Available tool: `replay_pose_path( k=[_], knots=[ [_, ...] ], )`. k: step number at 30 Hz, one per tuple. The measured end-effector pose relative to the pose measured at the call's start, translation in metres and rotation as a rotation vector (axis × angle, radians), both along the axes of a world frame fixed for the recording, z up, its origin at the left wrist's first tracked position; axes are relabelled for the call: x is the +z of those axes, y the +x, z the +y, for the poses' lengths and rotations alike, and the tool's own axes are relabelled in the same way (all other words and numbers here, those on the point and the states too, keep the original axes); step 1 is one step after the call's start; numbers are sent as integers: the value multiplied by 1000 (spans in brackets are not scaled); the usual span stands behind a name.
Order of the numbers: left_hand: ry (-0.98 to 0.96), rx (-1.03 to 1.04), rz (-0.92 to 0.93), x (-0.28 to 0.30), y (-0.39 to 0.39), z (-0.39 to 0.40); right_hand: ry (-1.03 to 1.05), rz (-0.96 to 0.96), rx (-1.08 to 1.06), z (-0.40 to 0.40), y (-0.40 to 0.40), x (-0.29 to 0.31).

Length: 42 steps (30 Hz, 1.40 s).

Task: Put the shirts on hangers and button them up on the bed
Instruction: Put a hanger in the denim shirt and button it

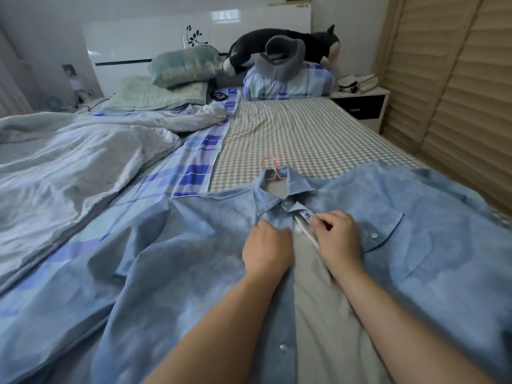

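Observation:
A light blue denim shirt lies face up across the bed, its collar pointing away from me. A pink hanger sits inside it, with the hook sticking out past the collar. The top collar snap is closed; below it the front gapes and shows the grey lining. My left hand pinches the left front edge just under the collar. My right hand holds the right placket, thumb and finger beside a snap. Another snap shows lower on the left front.
The bed has a grey checked sheet at the right and a rumpled pale quilt at the left. Pillows, a dark plush toy and a grey neck pillow lie at the headboard. A nightstand and slatted wardrobe doors stand at the right.

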<state>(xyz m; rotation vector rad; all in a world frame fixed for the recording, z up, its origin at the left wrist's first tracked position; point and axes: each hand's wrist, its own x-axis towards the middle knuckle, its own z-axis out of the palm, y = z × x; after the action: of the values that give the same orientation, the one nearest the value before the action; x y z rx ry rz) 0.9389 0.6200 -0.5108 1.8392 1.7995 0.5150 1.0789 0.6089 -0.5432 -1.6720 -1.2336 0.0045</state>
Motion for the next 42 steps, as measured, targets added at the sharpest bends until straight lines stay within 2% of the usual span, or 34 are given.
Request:
replay_pose_path(
  k=[3,4,7,9,10,12,13,15,19,21,23,26,29,32,35,42],
  knots=[
    [82,62,100,-12,12,-1,-19,-233,31,-3,-12,17],
    [101,72,115,-14,13,1,-103,-357,67,-4,-17,30],
    [89,31,159,-17,12,6,-594,-734,191,-2,-38,71],
    [58,-13,183,-16,9,8,-733,-787,208,9,-49,88],
    [40,-31,187,-13,8,8,-763,-746,203,16,-53,95],
    [-14,-61,179,-11,5,16,-752,-477,208,32,-53,93],
    [-41,-68,150,-9,2,21,-694,-306,217,35,-50,84],
    [-63,-72,44,-6,-7,30,-573,-134,226,26,-41,59],
    [-99,17,-430,-10,-31,36,-305,279,285,-3,-27,3],
    [-203,11,-609,-8,-36,37,-242,379,309,-2,-26,4],
    [-313,-26,-702,-4,-34,33,-224,411,343,0,-27,8],
    [-277,-16,-747,-10,-34,26,-149,476,310,-3,-31,10],
    [-307,15,-905,-19,-36,23,-160,316,275,-1,-36,5],
    [-323,12,-949,-20,-38,25,-136,142,245,1,-41,-1],
    [-344,-12,-977,-21,-40,24,-132,151,269,2,-39,-3],
    [-468,9,-1186,-17,-48,24,-154,143,308,4,-37,-6]
  ],
)
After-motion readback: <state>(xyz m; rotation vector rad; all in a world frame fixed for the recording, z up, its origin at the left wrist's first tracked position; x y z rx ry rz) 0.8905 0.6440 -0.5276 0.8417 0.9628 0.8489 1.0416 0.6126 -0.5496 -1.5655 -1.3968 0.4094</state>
